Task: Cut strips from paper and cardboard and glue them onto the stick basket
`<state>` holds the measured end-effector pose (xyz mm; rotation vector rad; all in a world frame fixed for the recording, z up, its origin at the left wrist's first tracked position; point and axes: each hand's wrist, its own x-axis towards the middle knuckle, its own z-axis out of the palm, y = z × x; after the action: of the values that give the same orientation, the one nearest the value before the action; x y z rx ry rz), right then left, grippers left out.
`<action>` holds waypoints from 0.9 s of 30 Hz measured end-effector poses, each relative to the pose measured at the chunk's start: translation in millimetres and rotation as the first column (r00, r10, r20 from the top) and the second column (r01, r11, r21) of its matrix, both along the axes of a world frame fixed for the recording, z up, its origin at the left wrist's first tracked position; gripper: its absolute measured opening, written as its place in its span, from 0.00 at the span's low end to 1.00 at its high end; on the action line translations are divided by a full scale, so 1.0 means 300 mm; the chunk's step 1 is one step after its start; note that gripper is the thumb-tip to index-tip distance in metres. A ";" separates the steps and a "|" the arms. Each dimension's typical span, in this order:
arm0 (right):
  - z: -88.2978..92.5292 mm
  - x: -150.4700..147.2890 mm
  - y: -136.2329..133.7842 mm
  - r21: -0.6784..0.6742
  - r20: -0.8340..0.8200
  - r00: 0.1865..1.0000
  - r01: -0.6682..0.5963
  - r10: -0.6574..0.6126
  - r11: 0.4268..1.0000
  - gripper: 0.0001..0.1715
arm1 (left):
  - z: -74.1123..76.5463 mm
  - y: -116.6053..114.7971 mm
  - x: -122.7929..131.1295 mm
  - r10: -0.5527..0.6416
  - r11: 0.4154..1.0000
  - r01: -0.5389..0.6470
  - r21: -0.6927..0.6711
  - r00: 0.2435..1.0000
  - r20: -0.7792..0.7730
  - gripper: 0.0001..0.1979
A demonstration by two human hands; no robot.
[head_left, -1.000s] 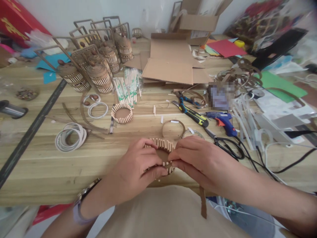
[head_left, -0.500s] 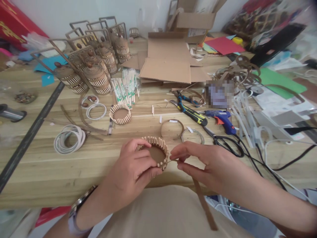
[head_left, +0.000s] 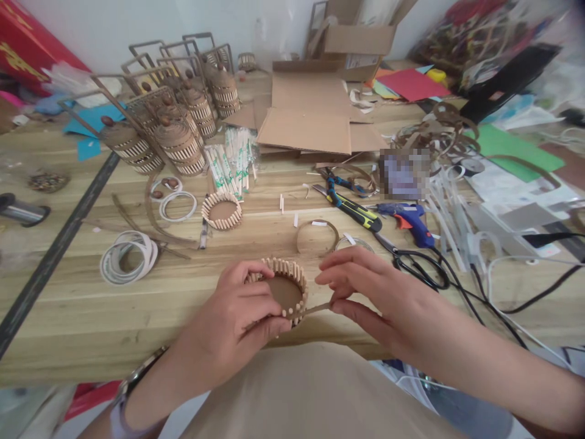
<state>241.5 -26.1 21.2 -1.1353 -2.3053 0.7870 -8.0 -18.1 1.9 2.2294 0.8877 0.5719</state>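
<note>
My left hand [head_left: 251, 305] is closed on the near left side of a small round basket [head_left: 299, 280], a ring of short wooden pegs around a brown base. A narrow brown strip [head_left: 316, 309] runs from the basket's near right side to my right hand [head_left: 365, 292]. The right thumb and a finger pinch that strip, while the other fingers stay raised. Beyond my left hand sits a similar peg ring [head_left: 222, 211]. A brown hoop [head_left: 317, 236] lies behind the basket, beside a pale ring [head_left: 355, 242] partly covered by my right hand.
Rolls of white tape [head_left: 128, 257] lie at left, below finished lantern-like pieces [head_left: 180, 143]. A utility knife [head_left: 354, 210], a blue glue gun [head_left: 409, 222] and black scissors [head_left: 420, 268] lie at right. Flattened cardboard [head_left: 306, 128] is at the back, near bagged wooden sticks [head_left: 228, 161].
The basket has shifted slightly left and down with my left hand. My right hand has moved a little away, and more of the strip shows between. Its hanging tail is no longer in sight.
</note>
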 end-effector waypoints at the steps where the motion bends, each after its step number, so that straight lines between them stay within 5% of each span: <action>1: -0.002 0.002 0.002 0.002 0.006 1.000 -0.011 0.011 1.000 0.17 | 0.001 0.000 -0.002 -0.017 1.000 0.017 -0.008 1.000 0.000 0.12; 13: -0.018 -0.011 0.030 -0.100 -0.011 0.988 -0.152 0.151 0.983 0.12 | -0.005 -0.003 -0.026 -0.143 0.990 0.142 -0.026 0.990 -0.014 0.10; 27: 0.000 -0.027 0.032 -0.152 0.050 0.982 -0.172 0.182 0.973 0.11 | -0.026 0.000 -0.029 -0.121 0.992 0.120 -0.036 0.993 -0.006 0.12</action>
<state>233.5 -16.6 21.3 -1.0387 -2.4612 1.0164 -16.7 -18.0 -6.0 2.2373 0.7554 0.4875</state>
